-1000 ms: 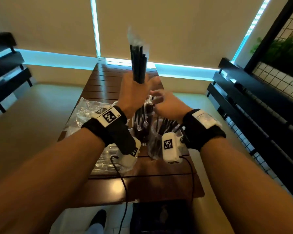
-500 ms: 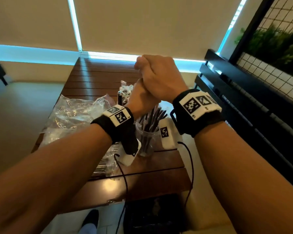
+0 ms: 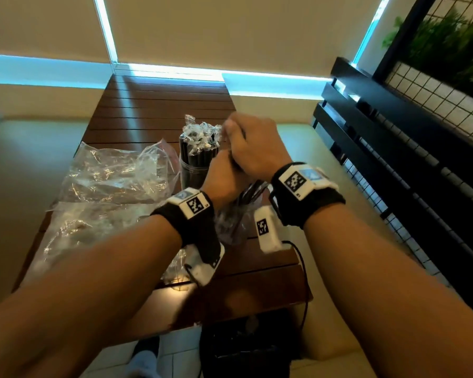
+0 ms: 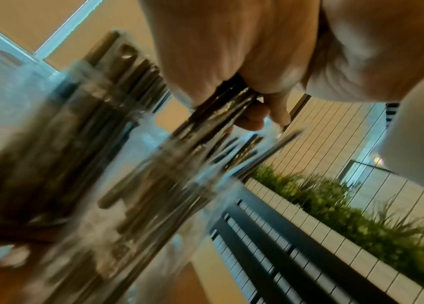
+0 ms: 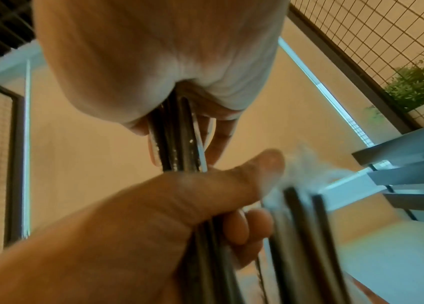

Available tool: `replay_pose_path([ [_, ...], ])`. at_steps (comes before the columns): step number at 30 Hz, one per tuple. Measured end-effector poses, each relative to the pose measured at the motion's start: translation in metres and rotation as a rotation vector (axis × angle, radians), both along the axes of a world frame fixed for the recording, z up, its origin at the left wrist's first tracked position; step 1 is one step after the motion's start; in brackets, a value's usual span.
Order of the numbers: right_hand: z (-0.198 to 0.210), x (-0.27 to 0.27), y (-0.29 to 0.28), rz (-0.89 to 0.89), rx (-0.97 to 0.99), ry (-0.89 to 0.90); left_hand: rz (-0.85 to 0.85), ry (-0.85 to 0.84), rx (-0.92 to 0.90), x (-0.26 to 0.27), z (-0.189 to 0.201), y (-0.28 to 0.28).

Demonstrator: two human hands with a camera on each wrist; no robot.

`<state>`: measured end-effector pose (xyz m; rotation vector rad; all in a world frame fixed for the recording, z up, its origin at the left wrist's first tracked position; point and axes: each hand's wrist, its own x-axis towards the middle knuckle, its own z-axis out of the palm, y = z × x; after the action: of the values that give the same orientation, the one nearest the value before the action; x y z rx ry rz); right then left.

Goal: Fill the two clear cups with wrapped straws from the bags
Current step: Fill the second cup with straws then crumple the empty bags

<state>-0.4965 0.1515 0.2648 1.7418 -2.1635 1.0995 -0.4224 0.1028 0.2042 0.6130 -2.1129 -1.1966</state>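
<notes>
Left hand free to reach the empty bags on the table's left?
Probably not yet: the left hand grips a straw bundle with the right hand. The path to the bags looks open.

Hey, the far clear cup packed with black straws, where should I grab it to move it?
Grip the far cup round its clear lower wall, coming from its left side. Crinkly wrapper ends crowd the top, and both hands with their straw bundle block its right.
</notes>
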Motion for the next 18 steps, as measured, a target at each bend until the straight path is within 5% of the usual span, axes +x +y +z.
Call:
replay_pose_path([
  [4, -0.041, -0.002, 0.001, -0.002, 0.109, 0.014, -0.019, -0.151, -0.349, 0.01, -0.024, -0.006],
  [7, -0.056, 0.0, 0.001, -0.128, 0.219, 0.268, 0.189, -0.277, -0.519, 0.02, -0.038, -0.009],
  [9, -0.061, 0.003, -0.002, -0.212, 0.268, 0.362, 0.217, -0.308, -0.463, 0.024, -0.05, -0.012],
  [18, -0.067, -0.001, -0.01, -0.278, 0.379, 0.294, 0.069, -0.205, -0.144, 0.044, -0.057, -0.024],
])
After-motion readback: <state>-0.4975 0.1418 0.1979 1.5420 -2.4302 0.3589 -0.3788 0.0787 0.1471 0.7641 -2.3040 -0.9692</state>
